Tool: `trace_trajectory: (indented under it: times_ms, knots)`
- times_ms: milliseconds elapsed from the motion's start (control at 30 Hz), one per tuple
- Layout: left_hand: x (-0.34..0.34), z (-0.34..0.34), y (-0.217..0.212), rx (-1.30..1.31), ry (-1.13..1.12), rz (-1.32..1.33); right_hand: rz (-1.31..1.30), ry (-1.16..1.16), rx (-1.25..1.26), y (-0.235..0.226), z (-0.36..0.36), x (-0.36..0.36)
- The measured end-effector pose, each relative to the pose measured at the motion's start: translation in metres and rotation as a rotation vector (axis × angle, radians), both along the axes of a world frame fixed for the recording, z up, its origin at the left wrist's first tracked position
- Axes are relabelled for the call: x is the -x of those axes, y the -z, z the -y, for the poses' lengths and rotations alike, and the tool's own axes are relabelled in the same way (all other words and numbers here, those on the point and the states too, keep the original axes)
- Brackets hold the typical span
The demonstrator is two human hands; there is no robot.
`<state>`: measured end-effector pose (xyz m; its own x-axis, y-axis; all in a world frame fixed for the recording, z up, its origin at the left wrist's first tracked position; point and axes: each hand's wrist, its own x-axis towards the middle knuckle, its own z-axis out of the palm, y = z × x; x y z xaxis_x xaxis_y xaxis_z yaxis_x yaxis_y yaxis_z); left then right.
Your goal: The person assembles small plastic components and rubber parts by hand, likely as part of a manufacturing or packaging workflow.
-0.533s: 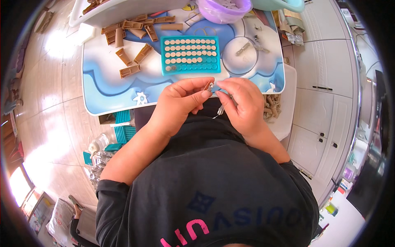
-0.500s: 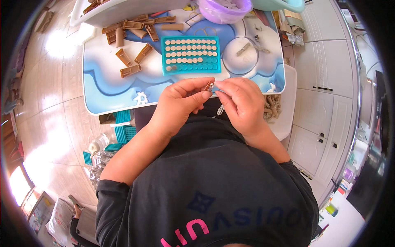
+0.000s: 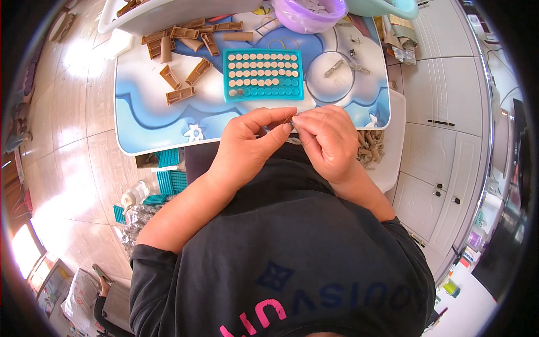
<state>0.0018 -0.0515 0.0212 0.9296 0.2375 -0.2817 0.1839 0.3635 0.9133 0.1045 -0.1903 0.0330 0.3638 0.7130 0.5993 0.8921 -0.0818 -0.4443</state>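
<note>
Just over the table's near edge, my left hand [image 3: 244,143] is closed around a small brown plastic piece [image 3: 289,119], pinched between thumb and fingers. My right hand [image 3: 328,137] meets it there, thumb and fingertips pressed together at the end of that piece. Whatever the right fingers grip is hidden behind them. Beyond the hands lies a teal tray [image 3: 264,95] with rows of round pale discs [image 3: 261,65]. Two discs in its nearest row look greyer. Several brown hollow plastic pieces [image 3: 198,72] like the held one's colour lie to the left of the tray.
A white bin [image 3: 168,22] and a purple lined bowl [image 3: 311,22] stand at the back. Small metal parts [image 3: 352,53] and a clear strip [image 3: 335,67] lie at the right. Below the table are a tub of beige pieces [image 3: 370,147] and teal trays [image 3: 171,182].
My right fingers have closed in on the brown piece and curled more. A shiny bit that showed at its end is now covered. The table appears shifted slightly right in view.
</note>
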Motion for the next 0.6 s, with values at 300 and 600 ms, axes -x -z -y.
trace_trajectory:
  times_ms: [300,600]
  knots:
    - [-0.003,0.004,0.002,-0.341,-0.006,0.110,-0.067,0.076,0.004,-0.001,0.000,0.002]
    - [-0.002,-0.027,-0.008,-1.074,-0.237,0.213,-0.134,0.227,0.143,-0.007,0.006,-0.006]
